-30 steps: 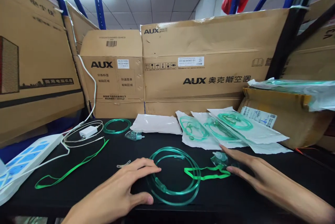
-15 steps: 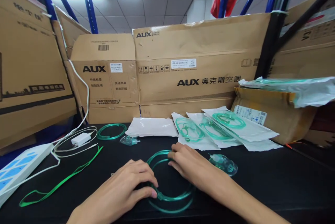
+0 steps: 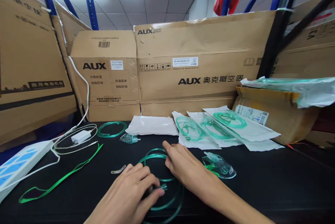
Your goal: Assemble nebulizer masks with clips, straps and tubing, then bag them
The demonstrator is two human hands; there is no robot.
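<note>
A loosely coiled clear green tube [image 3: 152, 156] lies on the black tabletop between my hands. My left hand [image 3: 137, 189] pinches the tube's end connector [image 3: 163, 186] between thumb and fingers. On the far side of the coil, my right hand [image 3: 180, 159] has its fingers closed at the tubing; the fingertips are partly hidden. To the right of my right forearm lies a clear oxygen mask [image 3: 222, 166] with a green strap beside it. A small curved metal strip [image 3: 118, 170] lies just beyond my left hand.
Behind are another coiled green tube [image 3: 112, 129], a second clear mask [image 3: 130, 139], a white packet [image 3: 153, 125] and several packaged tubing sets [image 3: 190, 129]. At left lie a green strap [image 3: 61, 181], white cables and a power strip [image 3: 23, 163]. Cardboard boxes [image 3: 183, 88] wall the back.
The coil has loosened, and its loops have shifted left and nearer. My left hand has moved slightly right with the connector; my right hand has shifted slightly left. The metal strip has come into view.
</note>
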